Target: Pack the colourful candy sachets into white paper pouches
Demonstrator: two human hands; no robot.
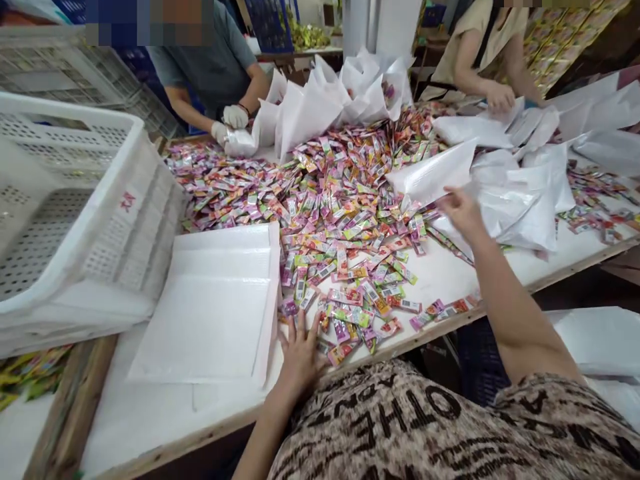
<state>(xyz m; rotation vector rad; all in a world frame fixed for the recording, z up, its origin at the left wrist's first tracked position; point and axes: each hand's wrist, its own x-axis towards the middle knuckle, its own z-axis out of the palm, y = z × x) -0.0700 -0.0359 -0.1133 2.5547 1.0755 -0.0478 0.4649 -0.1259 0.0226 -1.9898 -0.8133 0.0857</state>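
A large heap of small colourful foil sachets covers the middle of the white-topped table. My left hand rests with spread fingers at the heap's near edge, beside a few loose sachets, and holds nothing. My right hand reaches far across the table, its fingers apart at the edge of a crumpled white plastic bag. It does not appear to grip the bag. A flat stack of white plastic sheets lies to the left of my left hand.
A white perforated plastic crate stands at the left, with another behind it. Across the table, a co-worker's gloved hands work among white bags. Another co-worker's hand is at the far right. Sachets also lie scattered at the right.
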